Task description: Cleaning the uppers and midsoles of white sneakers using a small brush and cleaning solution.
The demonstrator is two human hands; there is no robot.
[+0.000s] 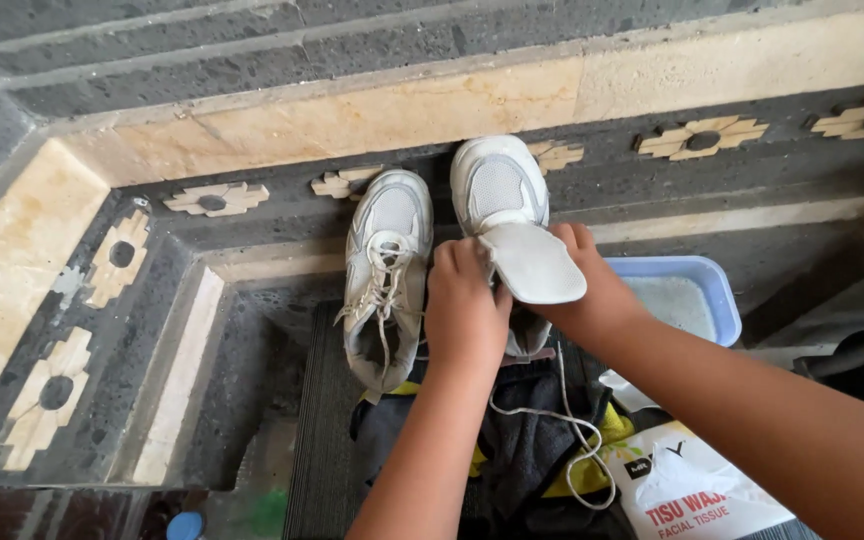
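Two white sneakers lean toe-up against a stone step. The left sneaker (385, 270) is still laced, its laces hanging loose. The right sneaker (497, 185) has its tongue (532, 262) pulled up and out. My left hand (462, 305) grips the right sneaker's side at the opening. My right hand (582, 290) holds the tongue from the right side. A loose white lace (572, 425) trails down from this shoe over dark cloth.
A blue plastic tub (707, 285) with pale contents sits to the right. A dark cloth with yellow trim (522, 440) lies below the shoes. A white facial tissue pack (697, 490) is at lower right. Patterned dark and cream stone steps (252, 110) surround the recess.
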